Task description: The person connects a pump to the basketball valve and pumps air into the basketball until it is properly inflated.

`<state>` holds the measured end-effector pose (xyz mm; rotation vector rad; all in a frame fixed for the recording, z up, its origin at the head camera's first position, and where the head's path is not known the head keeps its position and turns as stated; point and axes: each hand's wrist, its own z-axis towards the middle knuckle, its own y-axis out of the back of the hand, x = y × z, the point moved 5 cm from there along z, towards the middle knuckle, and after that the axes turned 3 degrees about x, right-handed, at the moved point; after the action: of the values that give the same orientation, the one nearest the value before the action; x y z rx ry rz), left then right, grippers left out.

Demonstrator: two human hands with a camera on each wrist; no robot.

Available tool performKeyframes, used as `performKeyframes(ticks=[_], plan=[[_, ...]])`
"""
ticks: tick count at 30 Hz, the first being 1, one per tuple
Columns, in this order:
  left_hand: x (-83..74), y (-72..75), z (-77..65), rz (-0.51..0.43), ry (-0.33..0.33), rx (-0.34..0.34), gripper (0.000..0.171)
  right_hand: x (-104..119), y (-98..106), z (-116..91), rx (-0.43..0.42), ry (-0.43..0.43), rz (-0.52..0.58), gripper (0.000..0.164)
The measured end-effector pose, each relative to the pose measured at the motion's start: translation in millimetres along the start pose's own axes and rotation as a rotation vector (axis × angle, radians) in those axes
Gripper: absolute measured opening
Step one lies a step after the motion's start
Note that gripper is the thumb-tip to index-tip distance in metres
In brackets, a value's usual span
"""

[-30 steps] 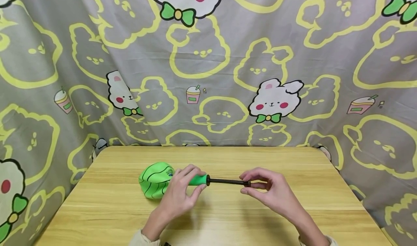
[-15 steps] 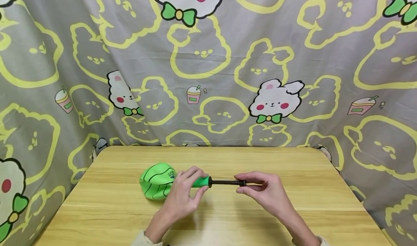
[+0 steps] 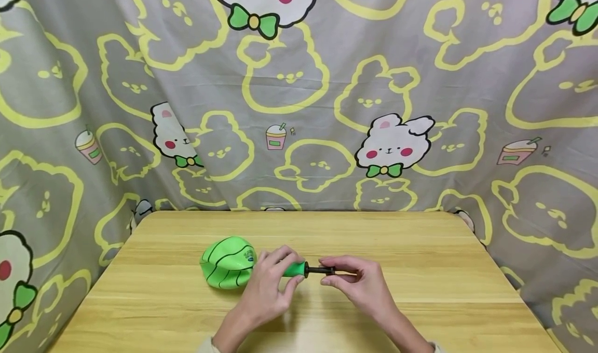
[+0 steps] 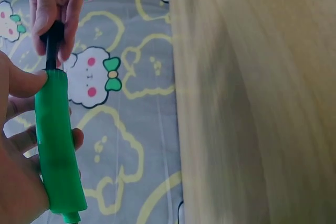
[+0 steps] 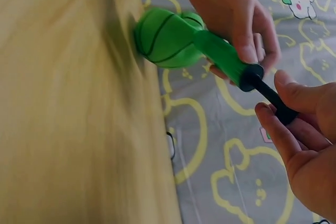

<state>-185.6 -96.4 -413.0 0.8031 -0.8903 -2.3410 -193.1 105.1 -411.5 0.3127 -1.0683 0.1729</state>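
Observation:
A green hand pump (image 3: 295, 269) lies level between my hands, just above the table. My left hand (image 3: 268, 288) grips its barrel, the thumb near the black end cap. The fingers and thumb of my right hand (image 3: 364, 285) pinch the black plunger handle (image 5: 286, 115). A short length of black rod (image 3: 320, 270) shows between cap and handle. At the pump's left end is a dented green ball (image 3: 226, 263) with black lines, resting on the table. In the right wrist view the barrel (image 5: 223, 56) meets the ball; the left wrist view shows the pump's narrow nozzle end (image 4: 71, 217).
The light wooden table (image 3: 420, 239) extends around the hands on all sides. A grey curtain (image 3: 308, 109) printed with yellow outlines and white bunnies hangs behind it and along both sides.
My right hand has moved left with the plunger handle, so the rod has slid into the barrel and less of it shows. My left hand has shifted slightly right and nearer.

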Motion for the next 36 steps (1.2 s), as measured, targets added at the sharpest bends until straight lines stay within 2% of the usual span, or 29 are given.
performKeyframes(ticks=[6,13,16,25,36], plan=[[-4.5,-5.2,-0.9,-0.029,-0.026,0.002,0.023,-5.5,-10.8,-1.4,-0.012,0.019,0.009,0.030],[-2.5,-8.0,-4.8,-0.045,-0.052,0.019,0.025,-10.9,-15.4,-1.9,0.008,-0.064,0.020,0.029],[-1.0,-7.4,-4.8,-0.055,-0.059,0.032,0.026,-9.3,-14.1,-2.4,0.028,-0.074,0.023,0.028],[3.5,-6.0,-2.4,-0.041,-0.009,0.085,0.027,1.8,-8.4,-1.7,0.068,-0.053,0.003,0.024],[8.0,-0.8,-1.9,-0.021,0.010,0.071,0.027,16.1,7.6,0.3,0.068,-0.038,-0.042,0.025]])
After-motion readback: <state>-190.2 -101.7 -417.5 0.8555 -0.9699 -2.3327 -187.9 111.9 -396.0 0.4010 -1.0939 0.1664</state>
